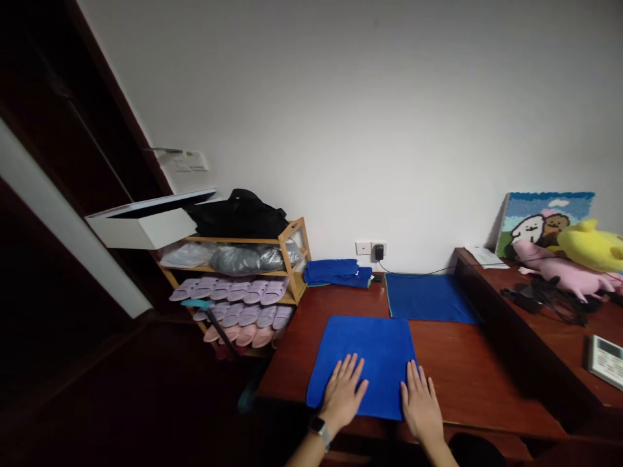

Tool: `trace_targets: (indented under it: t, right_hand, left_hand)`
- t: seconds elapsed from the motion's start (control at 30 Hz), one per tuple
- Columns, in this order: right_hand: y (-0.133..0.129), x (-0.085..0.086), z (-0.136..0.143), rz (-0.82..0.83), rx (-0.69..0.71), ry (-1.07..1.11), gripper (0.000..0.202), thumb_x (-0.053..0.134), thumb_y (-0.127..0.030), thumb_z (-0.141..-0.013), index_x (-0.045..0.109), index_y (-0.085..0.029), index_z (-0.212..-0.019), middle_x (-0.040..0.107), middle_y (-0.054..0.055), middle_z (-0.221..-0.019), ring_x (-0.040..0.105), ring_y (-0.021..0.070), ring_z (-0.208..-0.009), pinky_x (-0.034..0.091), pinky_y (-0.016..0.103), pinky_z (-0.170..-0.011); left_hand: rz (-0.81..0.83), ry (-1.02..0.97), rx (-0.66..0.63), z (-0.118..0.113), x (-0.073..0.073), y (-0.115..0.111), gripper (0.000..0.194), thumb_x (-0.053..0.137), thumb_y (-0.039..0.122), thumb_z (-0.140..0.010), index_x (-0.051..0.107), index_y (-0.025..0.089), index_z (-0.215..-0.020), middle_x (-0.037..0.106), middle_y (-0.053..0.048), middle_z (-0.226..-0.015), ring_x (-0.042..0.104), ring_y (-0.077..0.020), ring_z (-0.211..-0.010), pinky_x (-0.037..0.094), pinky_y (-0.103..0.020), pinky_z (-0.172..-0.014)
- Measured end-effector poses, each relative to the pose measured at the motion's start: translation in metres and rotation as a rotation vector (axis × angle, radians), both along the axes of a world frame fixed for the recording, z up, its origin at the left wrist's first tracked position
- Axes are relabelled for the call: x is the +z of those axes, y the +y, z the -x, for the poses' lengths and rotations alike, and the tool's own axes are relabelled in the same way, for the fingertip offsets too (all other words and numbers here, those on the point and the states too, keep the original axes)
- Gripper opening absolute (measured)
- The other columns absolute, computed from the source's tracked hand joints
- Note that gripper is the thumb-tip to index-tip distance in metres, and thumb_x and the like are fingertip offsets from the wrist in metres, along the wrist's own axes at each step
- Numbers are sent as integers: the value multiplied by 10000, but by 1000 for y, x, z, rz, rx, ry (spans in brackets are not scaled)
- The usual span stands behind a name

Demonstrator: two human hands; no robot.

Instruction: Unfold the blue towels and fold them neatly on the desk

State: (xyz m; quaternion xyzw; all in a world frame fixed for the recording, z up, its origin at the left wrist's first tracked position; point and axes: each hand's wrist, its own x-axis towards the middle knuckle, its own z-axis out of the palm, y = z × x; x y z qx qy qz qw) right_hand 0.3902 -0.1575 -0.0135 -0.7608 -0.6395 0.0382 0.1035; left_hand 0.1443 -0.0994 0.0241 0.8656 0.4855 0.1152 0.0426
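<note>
A blue cloth lies spread out flat on the reddish-brown table. My left hand, with a watch on the wrist, rests on the cloth's lower left part, palm down, fingers spread. At its lower right edge lies my right hand, flat and holding nothing, fingertips by the cloth's border. Behind, against the wall, a second blue cloth with a green edge is laid out. Folded blue cloths are piled at the table's back left corner.
Left of the table stands a wooden rack with slippers, a black bag and a white box. On the raised surface at right are plush toys, a picture, cables and a calculator-like device.
</note>
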Motion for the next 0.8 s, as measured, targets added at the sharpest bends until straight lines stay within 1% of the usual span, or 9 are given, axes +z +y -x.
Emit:
trace_targets:
  t: [0.07,0.13,0.17,0.23,0.33,0.47,0.67,0.73,0.8]
  right_hand:
    - [0,0,0,13,-4,-2,696,151,-449,-1001,292,-124,-1600,203,46,-1684,158,285,-1568,129,510,-1275]
    - [1,1,0,27,-6,3,696,152,-454,-1000,287,-135,-1603,197,41,-1686,152,280,-1569,119,506,-1275]
    - [1,2,1,33,-10,5,696,154,-454,-1000,283,-135,-1604,196,41,-1687,151,280,-1569,120,506,-1275]
    - [2,4,1,42,-20,3,696,162,-453,-999,273,-130,-1605,198,43,-1686,156,280,-1569,129,507,-1273]
    - [3,8,1,57,-26,-12,689,165,-454,-1002,265,-143,-1608,207,34,-1683,165,273,-1567,139,503,-1270]
    - [-3,7,0,25,-23,-29,696,147,-478,-1011,270,-141,-1607,191,33,-1685,165,268,-1566,160,500,-1269]
    - [-15,-10,-1,-26,40,-30,649,162,-406,-1015,400,-150,-1562,237,47,-1667,181,287,-1561,162,528,-1268]
    - [-15,-17,-2,-73,57,-21,648,156,-404,-1020,430,-142,-1545,253,64,-1664,191,299,-1558,176,546,-1264]
    - [-14,-24,-4,-123,60,-15,656,155,-427,-1026,453,-133,-1530,290,85,-1654,225,309,-1548,212,551,-1254]
  left_hand:
    - [4,41,106,39,1,10,603,267,555,-1061,236,319,-1615,276,-16,-1678,271,-252,-1544,258,-492,-1259]
    - [4,64,186,71,0,16,603,268,553,-1060,247,315,-1613,289,-9,-1674,282,-244,-1540,268,-476,-1254]
    - [3,69,206,83,0,18,603,270,550,-1059,245,315,-1614,294,-5,-1672,288,-239,-1537,274,-467,-1251]
    - [-7,71,215,98,-2,18,608,267,551,-1058,241,309,-1616,300,0,-1670,296,-227,-1534,276,-453,-1251]
    - [-35,78,226,106,-5,14,618,256,556,-1056,265,287,-1612,308,-2,-1666,292,-220,-1535,258,-440,-1260]
    - [-54,79,243,103,-4,12,618,251,553,-1055,286,278,-1608,312,-1,-1663,286,-220,-1537,254,-442,-1263]
    - [-49,83,242,104,-4,10,624,253,545,-1056,290,256,-1607,323,-10,-1657,290,-231,-1536,258,-466,-1263]
    - [-65,97,234,107,-4,11,622,264,541,-1056,302,250,-1604,348,-18,-1648,311,-238,-1528,272,-475,-1257]
    - [-111,99,221,106,0,13,615,286,531,-1057,303,250,-1604,377,-31,-1637,337,-248,-1517,292,-484,-1247]
